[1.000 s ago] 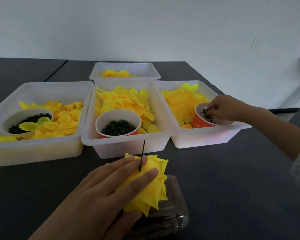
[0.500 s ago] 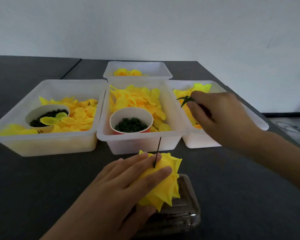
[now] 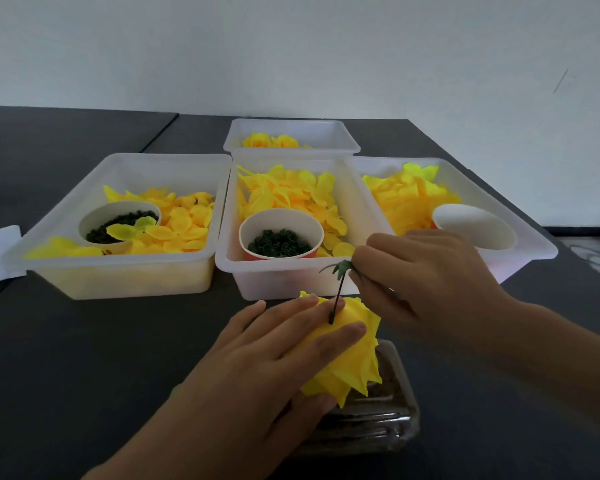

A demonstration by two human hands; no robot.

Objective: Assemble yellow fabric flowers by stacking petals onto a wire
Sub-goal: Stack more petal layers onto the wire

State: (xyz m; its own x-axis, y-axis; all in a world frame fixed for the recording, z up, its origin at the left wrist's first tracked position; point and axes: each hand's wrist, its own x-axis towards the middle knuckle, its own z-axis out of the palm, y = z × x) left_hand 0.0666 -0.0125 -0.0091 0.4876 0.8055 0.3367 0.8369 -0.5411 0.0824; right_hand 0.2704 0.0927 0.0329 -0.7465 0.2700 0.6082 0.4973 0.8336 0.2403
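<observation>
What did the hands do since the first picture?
The right hand left the cup in the right tub, pinching a small green piece, and carried it over to the top of the wire. The left hand stayed pressed on the yellow flower, fingers either side of the wire.

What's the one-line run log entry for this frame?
step: thread calyx | left hand: presses yellow flower | right hand: pinches green calyx at wire tip | seated: not yet
</observation>
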